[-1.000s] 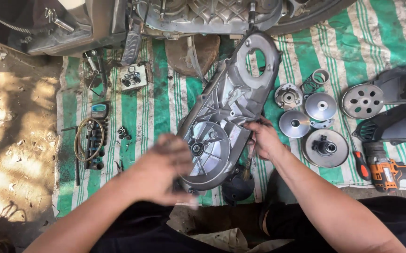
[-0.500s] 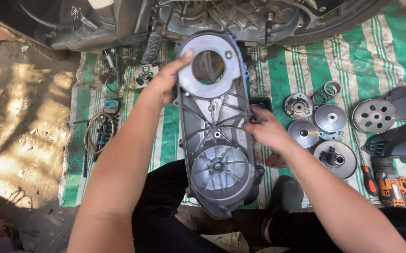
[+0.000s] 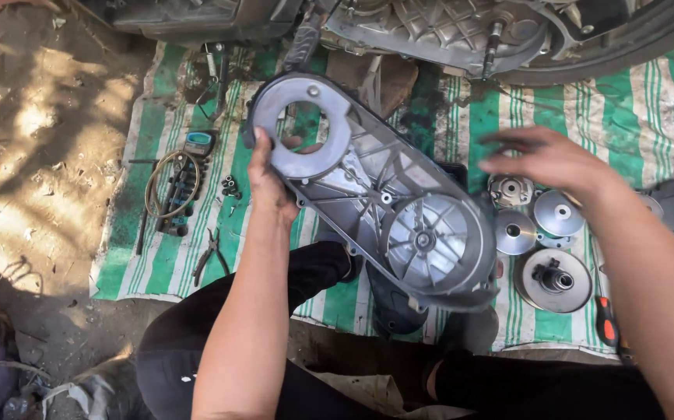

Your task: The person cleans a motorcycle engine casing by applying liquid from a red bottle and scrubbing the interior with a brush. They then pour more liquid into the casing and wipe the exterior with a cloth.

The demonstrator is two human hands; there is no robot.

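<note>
Left hand (image 3: pixel 269 180): clamped on the long grey cast-metal engine cover (image 3: pixel 376 198), at its far-left ring end.
Right hand (image 3: pixel 549 161): fingers spread, empty, hovering right of cover.

matt grey cast-metal cover (image 3: pixel 376 198); shiny metal discs (image 3: pixel 559 214) on striped woven mat (image 3: pixel 625 117).

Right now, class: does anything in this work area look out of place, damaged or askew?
Nothing looks damaged or spilled. The grey engine cover lies diagonally, held only by the left hand at its ring end. The right hand is off it, above the round metal parts laid out on the striped mat.
</note>
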